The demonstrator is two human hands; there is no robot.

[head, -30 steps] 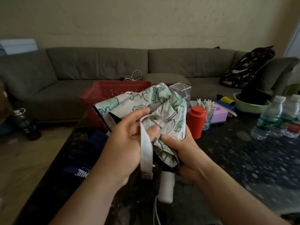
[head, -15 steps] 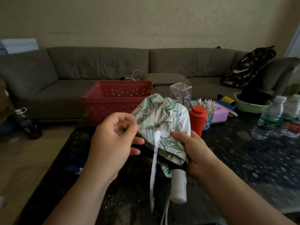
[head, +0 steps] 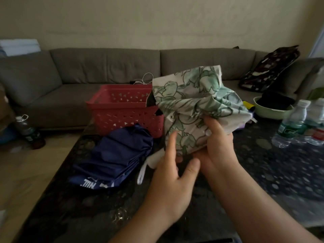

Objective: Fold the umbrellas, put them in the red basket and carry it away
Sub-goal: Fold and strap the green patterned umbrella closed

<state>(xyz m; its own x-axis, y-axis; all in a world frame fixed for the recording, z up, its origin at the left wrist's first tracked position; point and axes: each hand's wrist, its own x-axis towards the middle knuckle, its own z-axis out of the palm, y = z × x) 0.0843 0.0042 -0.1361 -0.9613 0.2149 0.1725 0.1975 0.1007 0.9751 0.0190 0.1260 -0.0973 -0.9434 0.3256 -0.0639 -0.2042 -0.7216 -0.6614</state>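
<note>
Head view, nearest first: two bare forearms reach in from the bottom edge over a dark speckled table (head: 263,176). The left hand (head: 172,174) is out in front with fingers spread and loosely extended, the fingertips brushing the lower edge of a green-printed umbrella (head: 194,109); it grips nothing. The right hand (head: 216,141) has its fingers curled around the bunched lower part of that umbrella and holds it up above the table, the fabric crumpled and fanning upward. A white strap (head: 142,172) hangs from the umbrella's underside, just left of the left hand.

To the left on the table lies a blue umbrella (head: 114,158), folded flat, with white lettering on its near end. Just behind it, touching or nearly so, stands the red basket (head: 122,109) at the table's far edge; nothing shows inside it from this angle. The printed umbrella partly covers the basket's right corner.

On the right side of the table stand clear water bottles (head: 294,123), and behind them a pale green bowl (head: 270,111) with something dark in it.

Beyond the table runs a grey sofa (head: 105,67) with a dark patterned bag (head: 270,67) at its right end and a white cable (head: 145,79) on the seat. A dark bottle (head: 26,128) stands on the floor at left.
</note>
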